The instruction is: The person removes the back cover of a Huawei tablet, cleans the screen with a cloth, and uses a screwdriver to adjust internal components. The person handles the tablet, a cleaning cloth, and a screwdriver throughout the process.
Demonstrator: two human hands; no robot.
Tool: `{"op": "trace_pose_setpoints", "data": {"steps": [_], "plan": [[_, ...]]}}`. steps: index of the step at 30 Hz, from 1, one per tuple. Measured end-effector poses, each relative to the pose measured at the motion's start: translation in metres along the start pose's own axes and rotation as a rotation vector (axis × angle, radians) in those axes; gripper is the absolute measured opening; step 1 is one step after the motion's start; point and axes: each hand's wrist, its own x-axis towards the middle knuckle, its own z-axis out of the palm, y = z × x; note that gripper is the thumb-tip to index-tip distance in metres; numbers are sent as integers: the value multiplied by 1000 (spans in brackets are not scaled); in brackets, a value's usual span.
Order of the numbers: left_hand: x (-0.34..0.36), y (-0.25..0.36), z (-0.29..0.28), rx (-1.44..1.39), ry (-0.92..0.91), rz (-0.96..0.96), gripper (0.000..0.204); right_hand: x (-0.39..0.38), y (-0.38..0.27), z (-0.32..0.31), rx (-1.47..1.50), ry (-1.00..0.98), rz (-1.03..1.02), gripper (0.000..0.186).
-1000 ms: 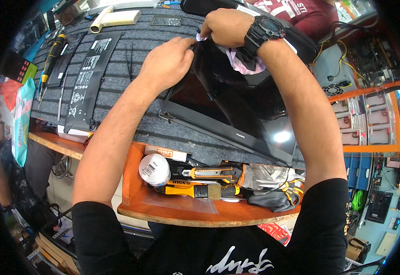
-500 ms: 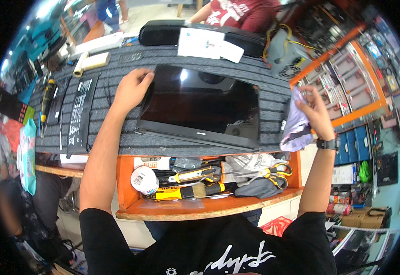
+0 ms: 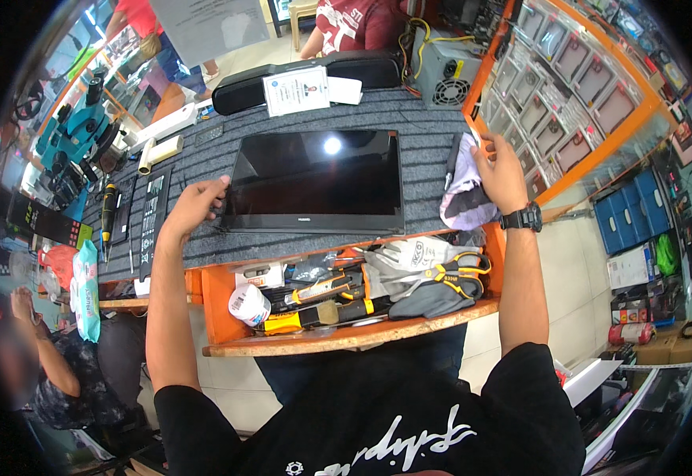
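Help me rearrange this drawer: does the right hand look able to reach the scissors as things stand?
Probably yes: the drawer is open and the scissors lie uncovered on top, though the right hand seems to hold the purple cloth.

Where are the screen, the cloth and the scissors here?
Screen (image 3: 316, 182): head view, middle of its dark panel.
Cloth (image 3: 462, 174): head view, its pale purple part.
Scissors (image 3: 450, 276): head view, where the handles join.

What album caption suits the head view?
Left hand at the edge of a screen, right hand at a purple cloth, tool drawer open.
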Motion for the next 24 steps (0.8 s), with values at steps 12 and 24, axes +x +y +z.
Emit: {"op": "trace_pose_setpoints", "data": {"steps": [12, 24], "plan": [[35, 26, 4, 54, 47, -224, 69, -66, -103, -23, 400, -283, -218, 29], [32, 20, 4, -55, 44, -316, 45, -90, -102, -1, 381, -557, -246, 88]]}}
